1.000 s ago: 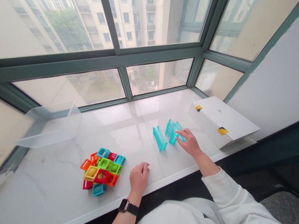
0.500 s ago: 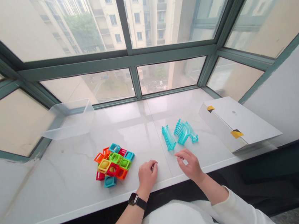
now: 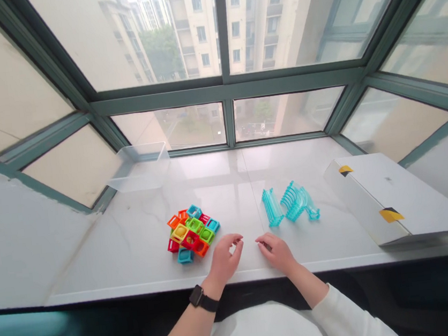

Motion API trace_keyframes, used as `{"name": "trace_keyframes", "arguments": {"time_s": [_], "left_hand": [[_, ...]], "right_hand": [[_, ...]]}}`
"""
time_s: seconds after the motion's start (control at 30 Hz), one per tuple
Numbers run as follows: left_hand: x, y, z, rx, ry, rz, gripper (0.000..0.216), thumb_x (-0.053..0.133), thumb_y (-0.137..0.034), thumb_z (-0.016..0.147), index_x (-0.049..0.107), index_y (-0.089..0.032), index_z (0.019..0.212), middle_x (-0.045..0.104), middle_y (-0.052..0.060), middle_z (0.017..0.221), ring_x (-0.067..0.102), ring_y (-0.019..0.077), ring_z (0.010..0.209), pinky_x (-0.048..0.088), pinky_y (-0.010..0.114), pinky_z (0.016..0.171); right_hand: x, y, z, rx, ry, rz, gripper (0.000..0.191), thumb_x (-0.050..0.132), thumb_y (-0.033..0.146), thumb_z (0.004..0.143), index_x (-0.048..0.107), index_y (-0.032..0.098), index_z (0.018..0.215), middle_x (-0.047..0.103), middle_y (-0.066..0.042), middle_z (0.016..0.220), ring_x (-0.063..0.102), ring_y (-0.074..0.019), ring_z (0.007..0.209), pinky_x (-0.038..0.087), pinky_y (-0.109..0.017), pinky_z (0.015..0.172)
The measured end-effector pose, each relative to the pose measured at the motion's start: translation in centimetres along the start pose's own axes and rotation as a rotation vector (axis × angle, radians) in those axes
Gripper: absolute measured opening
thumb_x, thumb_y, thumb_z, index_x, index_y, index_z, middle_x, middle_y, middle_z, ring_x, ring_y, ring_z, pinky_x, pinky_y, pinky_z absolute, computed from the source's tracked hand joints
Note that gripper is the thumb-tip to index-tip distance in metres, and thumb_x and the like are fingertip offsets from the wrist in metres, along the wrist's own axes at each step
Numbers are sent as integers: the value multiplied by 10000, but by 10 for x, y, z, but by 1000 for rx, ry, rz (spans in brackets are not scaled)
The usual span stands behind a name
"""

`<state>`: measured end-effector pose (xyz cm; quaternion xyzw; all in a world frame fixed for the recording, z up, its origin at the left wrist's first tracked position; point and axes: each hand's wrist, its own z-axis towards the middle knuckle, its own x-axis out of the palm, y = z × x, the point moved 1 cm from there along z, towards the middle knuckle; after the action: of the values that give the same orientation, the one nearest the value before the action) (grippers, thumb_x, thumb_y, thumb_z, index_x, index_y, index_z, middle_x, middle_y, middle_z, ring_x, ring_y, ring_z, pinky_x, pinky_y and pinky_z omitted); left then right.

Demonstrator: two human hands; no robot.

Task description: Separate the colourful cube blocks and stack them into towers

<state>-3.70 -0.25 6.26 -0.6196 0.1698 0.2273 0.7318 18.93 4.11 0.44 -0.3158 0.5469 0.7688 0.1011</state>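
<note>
My left hand [image 3: 226, 256], with a black smartwatch [image 3: 203, 298] on its wrist, is held over the front of the white counter. Its fingers are loosely curved, a small gap shows between thumb and forefinger, and nothing is visible in it. Just left of it lies a pile of colourful plastic blocks [image 3: 194, 225], square frames in red, orange, yellow, green and blue. My right hand [image 3: 277, 253] faces it across a narrow space, fingers bent and thumb slightly apart, with nothing visible in it. Beyond the right hand lie clear turquoise plastic track pieces [image 3: 272, 208], one straight and others curved [image 3: 293, 201].
A clear plastic bin [image 3: 142, 176] stands at the back left against the window. At the right is a white box [image 3: 403, 196] with yellow-and-black tabs. The white marble counter [image 3: 226, 184] ends at a front edge close to my body. Green window frames enclose it.
My view has turned to the left, so everything appears further right. My hands have come closer together. The left fingers have loosened and the gap in the right hand has narrowed.
</note>
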Motion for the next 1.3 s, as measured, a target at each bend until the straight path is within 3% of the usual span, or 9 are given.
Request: {"name": "trace_keyframes", "arguments": {"time_s": [0.1, 0.23, 0.3, 0.37, 0.5, 0.7, 0.9, 1.23, 1.3], "left_hand": [[-61, 0, 2, 51, -220, 159, 295, 527, -455, 1021, 738, -249, 1040, 760, 96, 1086, 691, 276, 1101, 526, 459, 1070], [-141, 35, 16, -90, -529, 289, 331, 550, -484, 993, 676, -270, 1211, 684, 85, 1281, 603, 302, 1284, 428, 516, 1209], [-165, 62, 25, -208, -543, 224, 431, 553, -515, 983, 625, -271, 1330, 625, 92, 1370, 576, 301, 1339, 413, 522, 1225], [-175, 87, 32, -301, -466, 162, 523, 569, -556, 965, 592, -278, 1408, 577, 103, 1433, 534, 312, 1404, 375, 541, 1254], [-166, 119, 41, -353, -323, 91, 542, 605, -580, 936, 635, -276, 1385, 585, 111, 1451, 497, 339, 1454, 347, 569, 1266], [-143, 131, 44, -379, -272, -32, 596, 639, -527, 924, 571, -248, 1446, 613, 128, 1457, 579, 320, 1360, 435, 537, 1194], [-118, 110, 40, -354, -245, 43, 604, 630, -467, 923, 541, -273, 1489, 593, 133, 1458, 573, 311, 1372, 426, 509, 1201], [-64, 64, 35, -342, -173, 263, 616, 525, -492, 999, 438, -363, 1595, 566, 89, 1502, 624, 315, 1327, 566, 432, 984], [-57, 59, 35, -320, -164, 271, 603, 502, -478, 1012, 435, -360, 1599, 553, 86, 1524, 630, 306, 1320, 562, 423, 982]], "right_hand": [[0, -1, -1, -3, -1, -3, 209, 537, 298, 1012, 739, 248, 1004, 737, -46, 917, 699, -216, 810, 560, -365, 784], [1, -1, -1, -3, -6, -21, 198, 546, 289, 1001, 740, 256, 993, 742, -42, 924, 706, -217, 799, 564, -368, 777], [1, -1, -1, -10, -6, -27, 202, 542, 289, 1003, 740, 257, 989, 742, -41, 920, 709, -220, 800, 566, -370, 777], [1, -2, -1, -15, -7, -23, 206, 536, 291, 1006, 738, 258, 987, 742, -42, 918, 711, -223, 808, 565, -372, 782], [1, -2, -1, -11, -5, -9, 199, 539, 286, 1004, 735, 261, 983, 744, -42, 924, 712, -227, 826, 558, -376, 795], [0, 1, -1, -1, -1, -6, 198, 541, 267, 993, 737, 258, 964, 742, -41, 907, 711, -225, 817, 556, -372, 792], [-1, 2, 0, -6, -5, -10, 206, 541, 289, 1001, 740, 261, 955, 745, -44, 900, 706, -226, 809, 559, -371, 779], [1, -1, -1, -5, -9, -23, 210, 536, 286, 1000, 743, 259, 992, 757, -54, 934, 718, -232, 838, 582, -379, 789], [2, -3, -1, 3, -16, -25, 221, 541, 278, 992, 742, 258, 1081, 757, -55, 958, 719, -227, 820, 593, -379, 790]]}}
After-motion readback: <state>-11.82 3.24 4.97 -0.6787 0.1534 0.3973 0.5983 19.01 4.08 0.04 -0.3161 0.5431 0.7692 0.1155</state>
